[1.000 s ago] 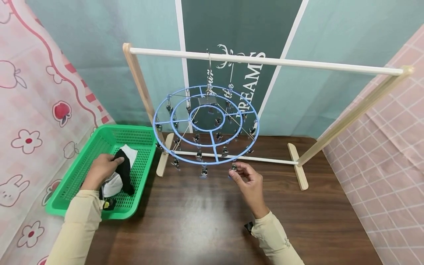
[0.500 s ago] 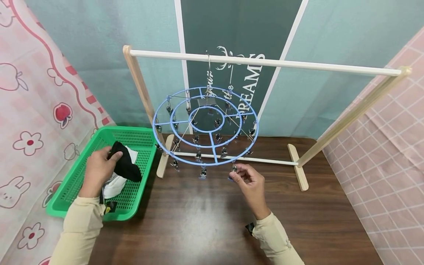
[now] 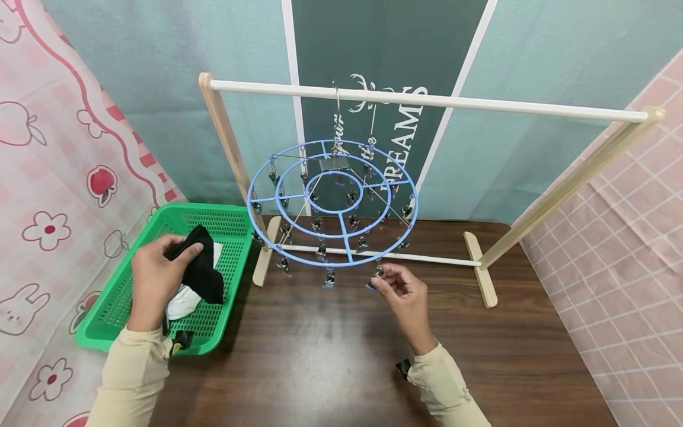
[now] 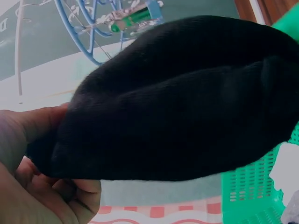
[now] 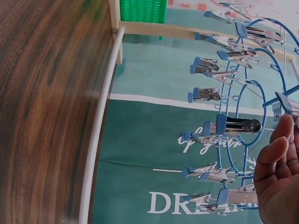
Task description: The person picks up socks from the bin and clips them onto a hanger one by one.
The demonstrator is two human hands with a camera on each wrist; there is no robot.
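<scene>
My left hand [image 3: 155,279] is at about 9 o'clock from the middle of the counter [image 3: 341,356], raised over the green basket [image 3: 112,308]. Its thumb and fingers are curled round a black sock [image 3: 200,270], which hangs from the grip above the basket's mesh floor and not on it. In the left wrist view the sock [image 4: 177,98] fills nearly the whole picture, with my thumb under its lower edge.

The basket sits at the counter's left edge, its long side running toward 12 o'clock. Inside it I see a white piece of cloth [image 3: 184,299] lying under the black sock, and a small dark item with a yellow spot [image 3: 180,340] at the near wall, by my sleeve. I cannot tell what that small item is.

My right hand [image 3: 402,296] is at roughly 12 o'clock from the counter's middle, just under the near rim of the blue round clip hanger [image 3: 333,204]. Its thumb and forefinger pinch one metal clip [image 3: 377,271] that dangles from the outer ring; the other fingers are loosely curled. From the right wrist camera the fingertips [image 5: 280,140] appear at the right edge of the picture, close to the clips.

The hanger hangs by a metal hook from the white top rail of a wooden rack [image 3: 427,99], whose feet stand on the counter toward 12 o'clock.
</scene>
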